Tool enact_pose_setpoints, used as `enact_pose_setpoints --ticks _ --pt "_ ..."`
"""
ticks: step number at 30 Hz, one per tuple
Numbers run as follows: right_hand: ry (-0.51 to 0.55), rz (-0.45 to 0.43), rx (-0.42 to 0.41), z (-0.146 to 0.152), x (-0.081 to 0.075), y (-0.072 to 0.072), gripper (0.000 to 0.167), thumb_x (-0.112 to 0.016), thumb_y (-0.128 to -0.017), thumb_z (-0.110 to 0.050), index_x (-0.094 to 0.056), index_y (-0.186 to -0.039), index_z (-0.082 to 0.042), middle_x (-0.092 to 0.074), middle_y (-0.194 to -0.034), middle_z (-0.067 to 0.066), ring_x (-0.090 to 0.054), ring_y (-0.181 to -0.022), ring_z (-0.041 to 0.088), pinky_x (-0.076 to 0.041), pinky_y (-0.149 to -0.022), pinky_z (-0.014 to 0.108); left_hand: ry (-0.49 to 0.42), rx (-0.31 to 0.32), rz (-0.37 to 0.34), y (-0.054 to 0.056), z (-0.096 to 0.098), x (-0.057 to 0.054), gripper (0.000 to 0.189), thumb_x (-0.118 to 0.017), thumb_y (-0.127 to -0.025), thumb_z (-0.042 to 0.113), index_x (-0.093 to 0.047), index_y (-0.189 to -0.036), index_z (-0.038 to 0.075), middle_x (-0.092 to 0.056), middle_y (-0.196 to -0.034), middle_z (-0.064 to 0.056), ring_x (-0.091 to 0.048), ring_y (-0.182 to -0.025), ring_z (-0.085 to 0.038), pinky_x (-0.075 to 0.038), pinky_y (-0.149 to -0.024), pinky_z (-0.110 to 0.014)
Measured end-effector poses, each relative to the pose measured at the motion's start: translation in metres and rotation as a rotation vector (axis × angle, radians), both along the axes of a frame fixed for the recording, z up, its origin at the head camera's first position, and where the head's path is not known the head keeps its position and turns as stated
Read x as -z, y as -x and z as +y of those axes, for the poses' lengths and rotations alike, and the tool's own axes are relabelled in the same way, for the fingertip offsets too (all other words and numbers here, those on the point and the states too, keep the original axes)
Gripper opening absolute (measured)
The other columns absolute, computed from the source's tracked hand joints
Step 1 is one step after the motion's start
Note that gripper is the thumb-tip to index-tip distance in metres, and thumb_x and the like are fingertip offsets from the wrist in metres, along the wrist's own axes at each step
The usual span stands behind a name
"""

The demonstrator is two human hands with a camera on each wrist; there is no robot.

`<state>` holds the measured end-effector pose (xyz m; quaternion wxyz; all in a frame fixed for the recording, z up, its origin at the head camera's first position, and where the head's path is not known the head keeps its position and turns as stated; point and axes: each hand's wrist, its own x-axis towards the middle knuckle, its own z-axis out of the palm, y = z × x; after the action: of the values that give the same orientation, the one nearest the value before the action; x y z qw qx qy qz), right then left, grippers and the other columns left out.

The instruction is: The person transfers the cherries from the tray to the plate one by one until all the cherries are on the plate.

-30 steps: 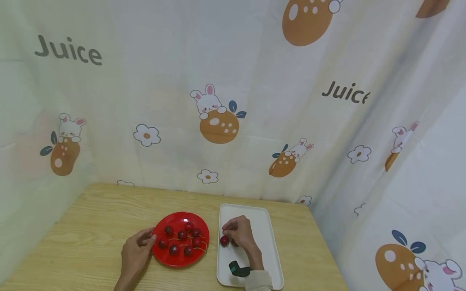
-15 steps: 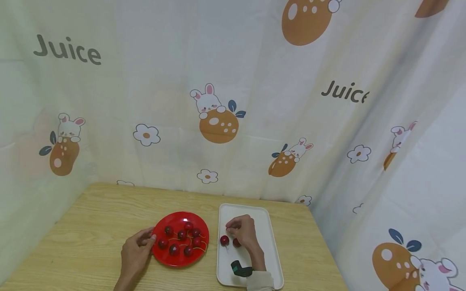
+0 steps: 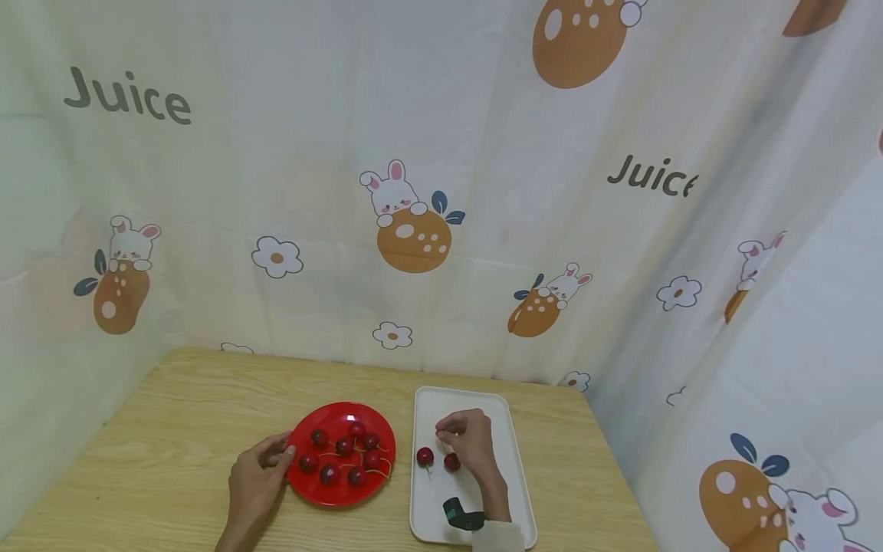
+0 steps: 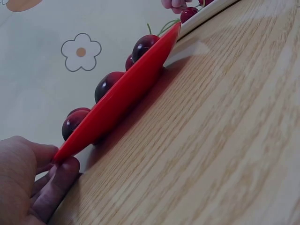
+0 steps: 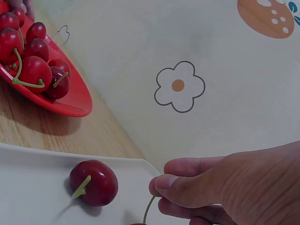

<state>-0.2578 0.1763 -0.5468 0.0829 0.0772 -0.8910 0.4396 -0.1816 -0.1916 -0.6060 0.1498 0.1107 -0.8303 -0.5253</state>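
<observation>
My left hand (image 3: 255, 479) pinches the left rim of a red plate (image 3: 310, 491), thumb above and fingers below, as the left wrist view shows. Several dark red cherries (image 3: 329, 474) with green stems lie on that plate. Over the white tray (image 3: 493, 460), my right hand (image 3: 472, 441) pinches a thin green stem (image 5: 149, 208) between thumb and finger. Below it hangs or rests a cherry (image 3: 451, 461), only its top showing in the right wrist view; I cannot tell whether it touches the tray. Another cherry (image 5: 95, 183) lies on the tray, left of my right hand.
Plate and tray stand side by side on a wooden table (image 3: 207, 406), a narrow strip of wood between them. A pale curtain (image 3: 317, 192) printed with rabbits, fruit and flowers hangs behind and along both sides.
My right hand has shifted a little to the right over the tray. The cherry under it now shows more fully and sits slightly farther right. My left hand and the plate stay put.
</observation>
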Motion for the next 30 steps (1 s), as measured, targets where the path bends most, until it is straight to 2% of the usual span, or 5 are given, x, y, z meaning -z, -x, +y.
enact_pose_setpoints --ticks 6,14,19,22,30 --pt "-0.003 0.029 0.011 0.000 -0.004 -0.003 0.008 -0.085 -0.089 0.003 -0.086 -0.093 -0.005 -0.083 -0.085 0.002 -0.072 -0.080 0.012 -0.051 -0.084 0.034 0.017 0.007 -0.004 0.001 -0.001 -0.001 0.035 -0.076 -0.103 0.016 -0.075 -0.136 0.003 -0.080 -0.122 -0.020 -0.076 -0.087 -0.006 -0.052 -0.076 -0.016" --pt "-0.009 0.073 0.025 0.001 -0.009 -0.004 0.009 -0.085 -0.089 0.003 -0.086 -0.092 -0.005 -0.083 -0.084 0.001 -0.073 -0.079 0.012 -0.052 -0.085 0.033 0.047 -0.005 -0.008 -0.001 0.000 -0.002 0.034 -0.076 -0.104 0.015 -0.075 -0.136 0.006 -0.081 -0.121 -0.016 -0.077 -0.089 -0.008 -0.050 -0.090 -0.021" --pt "-0.015 0.100 0.028 0.002 -0.012 -0.004 0.010 -0.085 -0.088 0.005 -0.086 -0.091 -0.005 -0.083 -0.083 0.003 -0.072 -0.077 0.012 -0.051 -0.084 0.033 0.050 -0.010 0.002 0.000 0.000 -0.001 0.033 -0.076 -0.103 0.015 -0.076 -0.136 0.006 -0.082 -0.120 -0.015 -0.077 -0.088 -0.007 -0.050 -0.091 -0.021" --pt "-0.029 0.110 0.034 0.002 -0.015 -0.005 0.011 -0.085 -0.088 0.005 -0.086 -0.091 -0.005 -0.083 -0.083 0.002 -0.071 -0.077 0.012 -0.052 -0.083 0.032 0.047 -0.005 0.001 0.000 0.000 -0.001 0.034 -0.075 -0.104 0.015 -0.076 -0.136 0.006 -0.082 -0.121 -0.016 -0.077 -0.088 -0.007 -0.050 -0.089 -0.020" --pt "-0.035 0.107 0.054 0.003 -0.020 -0.006 0.011 -0.085 -0.089 0.004 -0.086 -0.091 -0.007 -0.083 -0.083 0.001 -0.070 -0.080 0.011 -0.052 -0.080 0.028 -0.006 0.006 0.012 -0.001 0.000 -0.001 0.033 -0.075 -0.104 0.012 -0.075 -0.135 0.002 -0.080 -0.121 -0.021 -0.075 -0.085 -0.004 -0.056 -0.072 -0.017"
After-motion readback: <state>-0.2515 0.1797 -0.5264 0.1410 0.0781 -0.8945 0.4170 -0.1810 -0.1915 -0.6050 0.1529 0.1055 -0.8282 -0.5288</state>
